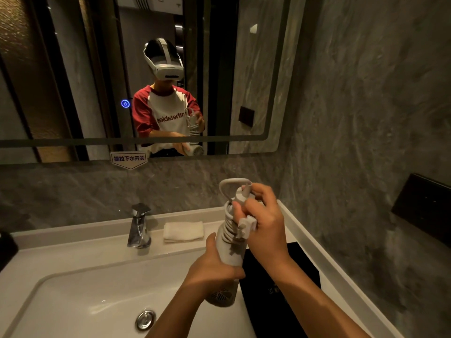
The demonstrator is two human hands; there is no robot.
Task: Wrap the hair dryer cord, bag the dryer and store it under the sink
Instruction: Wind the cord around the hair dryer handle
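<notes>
My left hand [214,267] grips the hair dryer [231,256], a light, rigid, smooth-looking thing held upright between both hands, while my right hand [264,225], just above, pinches the plug [247,224] against the springy cord [229,226] coils, which I judge could unwind if released.

We see a white hair dryer [230,252], black bag [280,289], white sink [73,289], chrome faucet [139,228], grey marbled wall [366,118].

Left hand [214,267], right hand [264,220] on dryer [229,254]
</notes>
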